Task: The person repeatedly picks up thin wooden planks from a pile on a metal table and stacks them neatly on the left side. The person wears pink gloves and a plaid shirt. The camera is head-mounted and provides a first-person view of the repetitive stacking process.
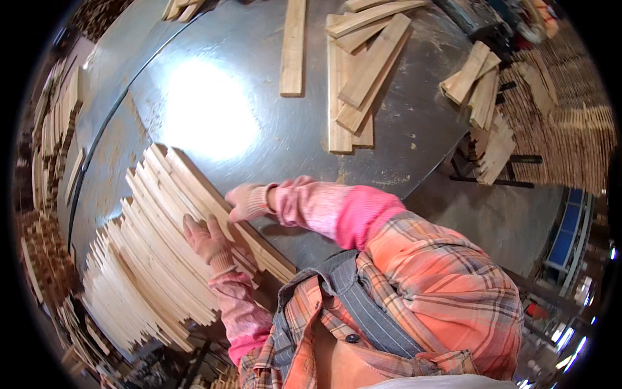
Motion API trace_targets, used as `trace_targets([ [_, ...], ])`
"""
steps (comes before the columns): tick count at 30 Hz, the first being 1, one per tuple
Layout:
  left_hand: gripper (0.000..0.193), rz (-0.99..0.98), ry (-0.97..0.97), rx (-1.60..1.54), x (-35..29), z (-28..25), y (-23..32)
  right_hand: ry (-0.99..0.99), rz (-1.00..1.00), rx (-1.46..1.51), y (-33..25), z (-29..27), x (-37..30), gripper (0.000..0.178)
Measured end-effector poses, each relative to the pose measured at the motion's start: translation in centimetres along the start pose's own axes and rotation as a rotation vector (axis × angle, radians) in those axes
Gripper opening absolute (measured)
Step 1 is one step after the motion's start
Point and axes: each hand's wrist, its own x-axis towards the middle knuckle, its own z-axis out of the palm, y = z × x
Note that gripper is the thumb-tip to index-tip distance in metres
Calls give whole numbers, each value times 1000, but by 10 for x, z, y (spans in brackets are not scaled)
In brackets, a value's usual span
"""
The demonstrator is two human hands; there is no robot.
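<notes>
A long row of pale wooden slats (149,240), packed side by side with uneven ends, lies at the left on a grey metal table (259,129). My left hand (206,241) rests on top of the row near its right side, fingers spread apart. Along that right side runs the outermost wooden board (194,185), and my right hand (247,202) is closed against its outer edge. The fingertips of the right hand are partly hidden at the board. Both forearms wear pink sleeves.
Beyond my hands lies a single board (293,58), with a loose pile of boards (372,71) to its right. Short pieces (470,74) sit near the right table edge. Stacked wood (557,136) stands at the far right. A dark curved seam (107,129) crosses the table's left.
</notes>
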Motion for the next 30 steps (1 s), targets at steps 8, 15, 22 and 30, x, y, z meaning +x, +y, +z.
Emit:
trace_targets([
  [8, 56, 364, 82, -34, 41, 39, 103, 1280, 1043, 230, 162, -210, -184, 108],
  [15, 67, 386, -237, 59, 127, 185, 257, 1133, 1133, 459, 238, -234, -168, 116],
  [22, 97, 157, -588, 469, 156, 263, 332, 1098, 1002, 547, 258, -194, -213, 128],
  [30, 96, -483, -1095, -1680, 126, 217, 198, 1323, 611, 874, 259, -176, -205, 119],
])
